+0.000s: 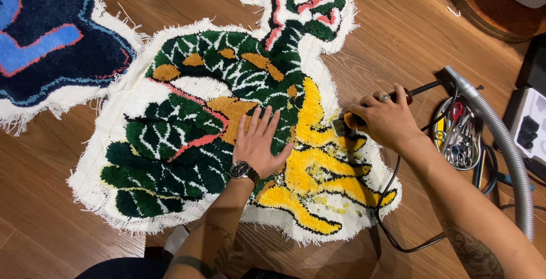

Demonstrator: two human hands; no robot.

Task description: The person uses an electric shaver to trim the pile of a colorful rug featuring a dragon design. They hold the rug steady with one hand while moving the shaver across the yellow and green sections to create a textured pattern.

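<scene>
Wood floor (398,34): carries two tufted rugs.
Rugs: green-and-yellow rug (227,114) at centre; blue rug (40,40) upper left, cut off.
Left hand (259,142): released, flat on the rug.
Right hand (384,120): grasping an electric trimmer (348,123), its blade hidden.
Right edge: tool tin (458,137), grey hose (500,137).

Rug (187,142) on floor (45,199); tool tray (458,137) right; 2nd rug (45,46) left.

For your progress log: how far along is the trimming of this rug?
Done: the rug is fully tufted, and loose clippings lie on its yellow part. In hand: the right hand holds a trimmer there while the left hand lies flat on the pile. Left: the fringed white edge looks uncut.
</scene>
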